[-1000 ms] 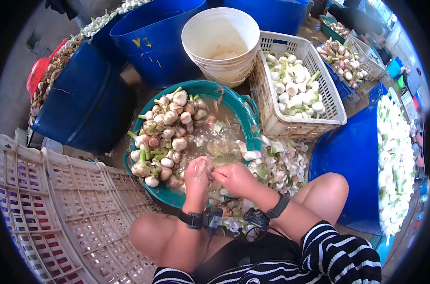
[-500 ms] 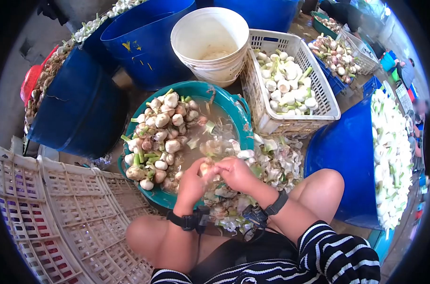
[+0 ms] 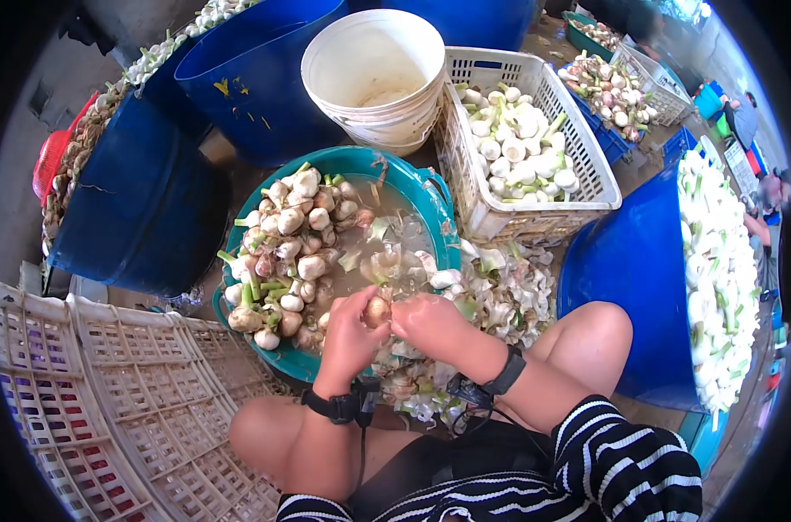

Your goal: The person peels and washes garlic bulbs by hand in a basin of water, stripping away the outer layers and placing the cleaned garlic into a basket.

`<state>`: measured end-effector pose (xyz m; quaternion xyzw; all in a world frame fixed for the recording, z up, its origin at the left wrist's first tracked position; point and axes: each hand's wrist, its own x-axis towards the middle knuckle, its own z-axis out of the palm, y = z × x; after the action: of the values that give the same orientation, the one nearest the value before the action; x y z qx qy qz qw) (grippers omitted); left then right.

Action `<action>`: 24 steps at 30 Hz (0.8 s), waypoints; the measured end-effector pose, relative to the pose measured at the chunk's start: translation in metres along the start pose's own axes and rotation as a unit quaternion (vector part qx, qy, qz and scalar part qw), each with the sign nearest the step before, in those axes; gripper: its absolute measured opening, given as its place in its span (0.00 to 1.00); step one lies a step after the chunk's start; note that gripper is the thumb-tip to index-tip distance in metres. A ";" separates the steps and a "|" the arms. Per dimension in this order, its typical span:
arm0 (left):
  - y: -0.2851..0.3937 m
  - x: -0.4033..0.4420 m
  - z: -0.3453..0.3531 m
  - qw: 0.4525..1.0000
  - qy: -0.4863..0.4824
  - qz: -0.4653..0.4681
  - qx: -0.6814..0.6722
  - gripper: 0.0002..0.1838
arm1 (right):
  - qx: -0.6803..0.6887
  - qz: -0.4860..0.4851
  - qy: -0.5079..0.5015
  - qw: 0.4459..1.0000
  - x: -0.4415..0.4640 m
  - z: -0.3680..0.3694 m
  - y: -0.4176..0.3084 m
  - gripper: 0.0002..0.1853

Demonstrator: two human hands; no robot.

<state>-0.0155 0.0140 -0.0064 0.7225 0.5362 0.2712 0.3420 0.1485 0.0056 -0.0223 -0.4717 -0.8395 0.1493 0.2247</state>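
My left hand [image 3: 352, 331] is closed around a garlic bulb [image 3: 377, 311] with brownish outer skin. Against the bulb's right side, my right hand [image 3: 432, 324] has its fingers pinched together; what is between them is hidden, perhaps skin of the bulb. Both hands are over the near edge of a green tub [image 3: 347, 163]. Inside it, unpeeled garlic bulbs [image 3: 291, 222] are heaped at the left, and murky water [image 3: 391, 204] with floating skins fills the right. Loose peelings [image 3: 508, 291] lie in a pile to the right of the tub.
A white bucket [image 3: 373, 122] and a crate [image 3: 587, 187] of peeled garlic stand behind the tub. Blue barrels [image 3: 143, 196] rise at the left and a blue barrel [image 3: 617, 296] full of peeled garlic at the right. A slatted crate [image 3: 152, 391] is at near left. Another person [image 3: 743, 122] is at far right.
My right hand has shifted slightly right, and the bulb in my left hand shows more plainly. The whole view has moved a little.
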 end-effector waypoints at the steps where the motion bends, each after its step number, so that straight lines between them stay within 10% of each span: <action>1: -0.001 0.000 0.001 1.000 0.000 0.000 0.000 0.29 | -0.045 -0.007 -0.015 0.999 0.000 0.002 0.002 0.12; 3: -0.003 0.001 0.003 0.999 -0.028 -0.018 -0.025 0.27 | -0.090 -0.014 -0.031 0.995 -0.001 0.007 0.009 0.12; 5: -0.002 0.002 0.004 1.000 -0.014 0.004 -0.024 0.26 | 0.433 0.310 -0.080 0.843 0.003 0.011 0.016 0.12; 8: -0.013 0.005 0.011 0.992 0.011 0.008 -0.123 0.25 | 0.590 0.345 -0.015 0.730 -0.001 0.006 0.000 0.12; 13: -0.017 0.006 0.012 0.900 -0.116 -0.250 -0.337 0.23 | 0.212 0.047 0.165 0.962 -0.002 0.006 0.000 0.11; 15: 0.011 -0.003 0.016 0.970 -0.043 -0.117 -0.208 0.23 | 0.417 0.300 0.068 0.855 -0.002 0.009 0.006 0.10; 19: 0.026 -0.005 0.007 0.973 0.043 0.222 0.037 0.21 | 0.688 0.420 -0.037 0.590 -0.003 0.004 0.032 0.09; 24: 0.013 -0.006 0.016 0.961 0.039 0.260 0.082 0.16 | 0.674 0.403 -0.010 0.619 -0.007 -0.014 0.022 0.09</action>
<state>0.0025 0.0028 -0.0062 0.8517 0.3627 0.3337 0.1780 0.1750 0.0111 -0.0220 -0.4772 -0.2306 0.7538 0.3884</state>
